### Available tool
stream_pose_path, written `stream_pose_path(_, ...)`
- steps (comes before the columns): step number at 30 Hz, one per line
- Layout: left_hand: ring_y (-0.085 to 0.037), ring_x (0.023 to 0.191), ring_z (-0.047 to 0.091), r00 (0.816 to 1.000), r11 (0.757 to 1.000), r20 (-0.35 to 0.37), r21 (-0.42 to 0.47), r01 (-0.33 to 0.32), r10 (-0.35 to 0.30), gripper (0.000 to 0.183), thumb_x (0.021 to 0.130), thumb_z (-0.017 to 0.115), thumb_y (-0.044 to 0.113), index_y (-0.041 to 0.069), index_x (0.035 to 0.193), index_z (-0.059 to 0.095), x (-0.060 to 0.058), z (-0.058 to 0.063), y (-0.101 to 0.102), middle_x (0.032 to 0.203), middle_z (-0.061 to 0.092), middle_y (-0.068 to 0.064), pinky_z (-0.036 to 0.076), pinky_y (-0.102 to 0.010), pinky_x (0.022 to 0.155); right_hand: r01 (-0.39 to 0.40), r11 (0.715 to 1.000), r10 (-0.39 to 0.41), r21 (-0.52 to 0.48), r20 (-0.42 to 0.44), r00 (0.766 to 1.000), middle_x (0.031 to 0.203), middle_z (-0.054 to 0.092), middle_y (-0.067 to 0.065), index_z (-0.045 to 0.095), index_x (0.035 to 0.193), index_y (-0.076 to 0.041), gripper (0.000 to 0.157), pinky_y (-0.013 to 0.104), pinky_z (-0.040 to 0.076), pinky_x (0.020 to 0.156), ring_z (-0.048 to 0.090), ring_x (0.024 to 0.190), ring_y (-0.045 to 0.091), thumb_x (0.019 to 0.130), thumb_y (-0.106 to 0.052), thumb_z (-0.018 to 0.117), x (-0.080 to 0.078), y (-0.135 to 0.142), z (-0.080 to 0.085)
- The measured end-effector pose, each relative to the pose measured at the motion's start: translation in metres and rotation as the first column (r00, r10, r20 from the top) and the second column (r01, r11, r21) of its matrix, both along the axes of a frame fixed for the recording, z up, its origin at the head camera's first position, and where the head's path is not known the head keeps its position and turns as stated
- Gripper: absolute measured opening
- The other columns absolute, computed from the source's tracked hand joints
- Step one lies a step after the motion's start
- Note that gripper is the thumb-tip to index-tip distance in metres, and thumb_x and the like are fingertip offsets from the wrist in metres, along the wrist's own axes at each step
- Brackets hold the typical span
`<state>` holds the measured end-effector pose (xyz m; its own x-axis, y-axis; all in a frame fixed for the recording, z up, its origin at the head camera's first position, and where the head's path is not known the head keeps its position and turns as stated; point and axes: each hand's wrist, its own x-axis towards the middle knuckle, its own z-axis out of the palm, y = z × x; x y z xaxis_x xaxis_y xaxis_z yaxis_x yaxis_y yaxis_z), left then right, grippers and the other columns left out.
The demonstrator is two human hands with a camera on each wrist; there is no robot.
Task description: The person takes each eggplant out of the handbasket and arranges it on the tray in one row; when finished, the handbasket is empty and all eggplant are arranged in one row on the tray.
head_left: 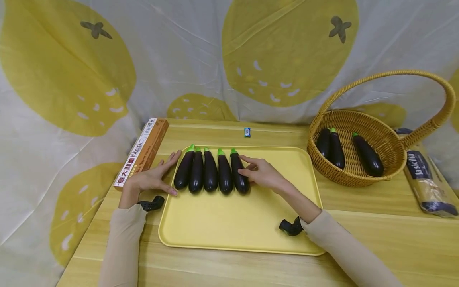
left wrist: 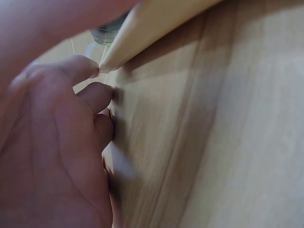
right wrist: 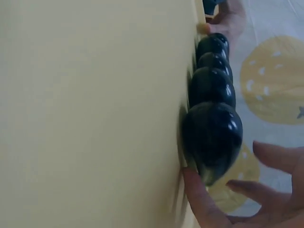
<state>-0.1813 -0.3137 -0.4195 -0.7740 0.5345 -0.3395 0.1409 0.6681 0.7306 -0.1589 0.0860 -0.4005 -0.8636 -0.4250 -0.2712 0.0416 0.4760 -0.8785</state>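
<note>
Five eggplants (head_left: 210, 171) side by side on the yellow tray (head_left: 233, 227), near its far rim, with green stem caps pointing away from the person. Judging by hands at both ends, probably at the step of straightening and closing up the row. At the right end, the right hand (head_left: 263, 173) with fingers extended and apart, thumb and fingertips against the outermost eggplant but not wrapped round it. At the left end, the left hand (head_left: 152, 177) spread and relaxed by the tray's left rim, holding nothing, with thumb tip just beside the first eggplant. Over to the right, three more eggplants (head_left: 367, 155) in the wicker basket (head_left: 328, 170), two together and one apart. For the next move, likely best to press the outermost eggplant gently sideways, with the left hand as a stop, then to lift the right hand clear toward the basket. Round, smooth skins, so apt to roll if pushed hard
</note>
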Motion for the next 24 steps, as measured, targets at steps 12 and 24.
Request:
stream_pose_path(12,-0.064,0.147,-0.026,1.000,1.000,0.001,-0.005,-0.006,0.006,0.138,0.077,0.092,0.030,0.023,0.167,-0.011,0.001,0.000,-0.001,0.171,-0.024,-0.019,-0.008,-0.084,0.112,-0.051,0.986,0.093,0.158,-0.269,0.959,0.150,0.058,0.013,0.045,0.158,-0.018,0.054,0.044,0.052,0.106,0.058,0.133,0.026,0.108,-0.037,0.055,0.009,0.128,0.058)
stream_pose_path(24,-0.064,0.146,-0.028,1.000,1.000,-0.003,0.012,0.007,-0.007,0.138,0.077,0.092,0.029,0.021,0.167,-0.011,0.000,-0.002,-0.001,0.170,-0.025,-0.021,-0.009,-0.084,0.111,0.196,0.892,-0.054,0.407,-0.334,0.941,0.157,0.036,0.034,0.030,0.164,-0.013,0.060,0.064,0.046,0.090,0.048,0.126,0.055,0.111,-0.034,0.047,0.000,0.269,0.058)
